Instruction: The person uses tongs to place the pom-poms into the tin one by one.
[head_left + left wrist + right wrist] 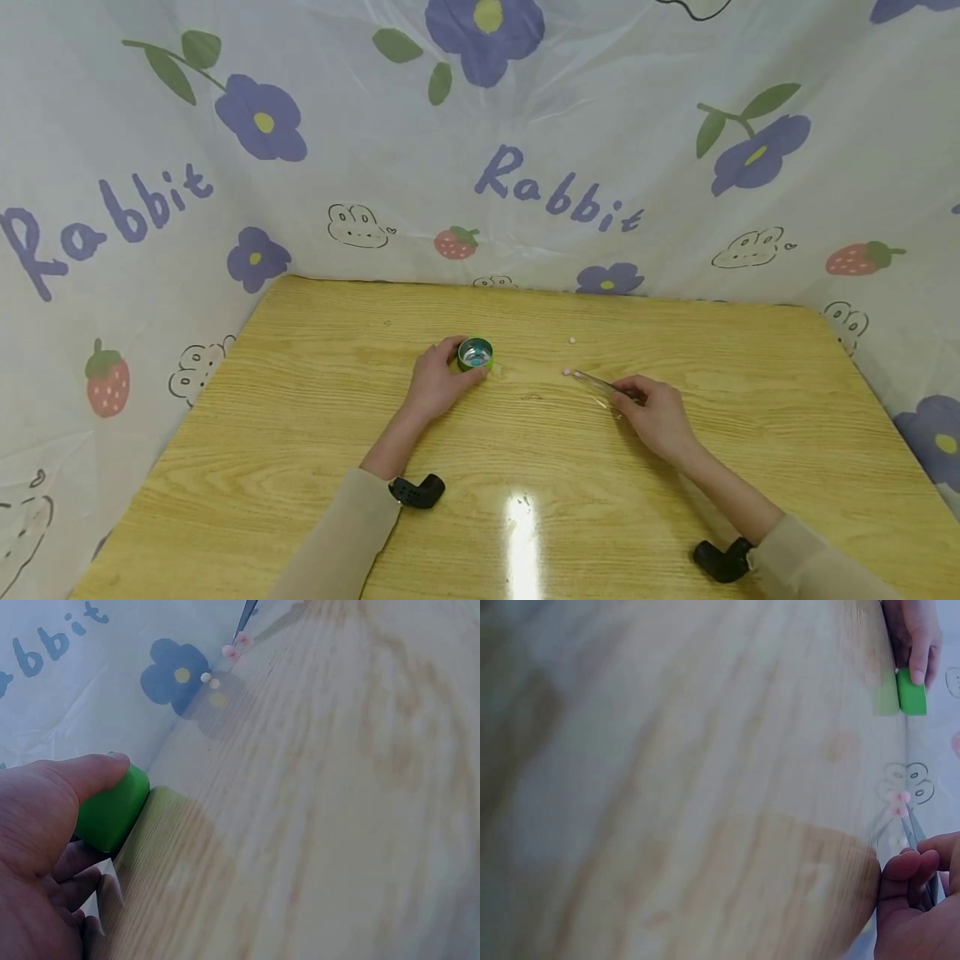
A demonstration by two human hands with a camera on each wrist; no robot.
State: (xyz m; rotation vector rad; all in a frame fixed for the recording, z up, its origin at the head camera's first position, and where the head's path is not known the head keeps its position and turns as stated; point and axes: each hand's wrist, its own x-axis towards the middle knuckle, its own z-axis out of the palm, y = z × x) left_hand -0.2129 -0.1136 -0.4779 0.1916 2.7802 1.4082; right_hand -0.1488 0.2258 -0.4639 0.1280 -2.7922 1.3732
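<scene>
Behind the left hand (435, 383), toward the person, come a beige sleeve (341, 537) and a black wrist camera (420, 492). That hand grips the green tin (114, 810), its thumb and fingers curled round the side, apart only by the tin's width. The tin stands upright on the table (300, 433), its open top up and its inside shiny; what lies in it is too small to tell.

Right of this grip, well apart from it, a pink bead (567, 372) sits at the tips of the tweezers (600, 383). The left wrist view shows more than one pink spot there; whether the tips pinch one, I cannot tell. A white bead (572, 340) lies just beyond, farther from the person.

The right hand (660, 415) pinches the tweezers between thumb and fingers, with the tips pointing left toward the tin. Behind this grip are another black camera (722, 561) and a sleeve.
</scene>
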